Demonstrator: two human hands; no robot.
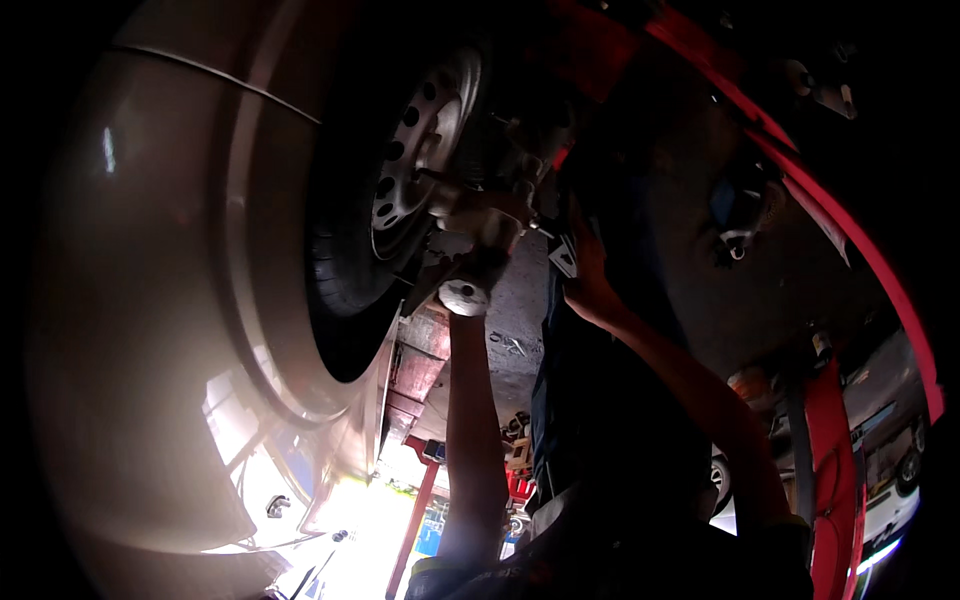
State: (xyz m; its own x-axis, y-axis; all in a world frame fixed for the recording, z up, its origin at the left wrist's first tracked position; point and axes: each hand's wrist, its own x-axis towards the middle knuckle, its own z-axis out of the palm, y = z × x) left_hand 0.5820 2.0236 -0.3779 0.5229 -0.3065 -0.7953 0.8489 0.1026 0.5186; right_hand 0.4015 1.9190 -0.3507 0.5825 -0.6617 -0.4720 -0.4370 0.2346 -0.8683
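Observation:
A suspension arm with its joint [485, 220] sits beside a car wheel with a steel rim [440, 140]. Its near end carries a pale round end piece with a dark centre hole [464, 296]. My left hand [440, 308] is up behind that end piece, which hides most of its fingers; only the forearm and wrist show well. To the right of the joint, my right hand [590, 275] is closed against a flat, light grey metal piece [563, 257], too dark to name. A thin rod end points from the joint toward this hand.
The car's beige body panel [150, 300] curves along the left, around the black tyre [335, 270]. A red lift beam [840, 220] arcs along the right, and a red post [833, 470] stands below it. Dark stained floor [510, 345] lies beneath.

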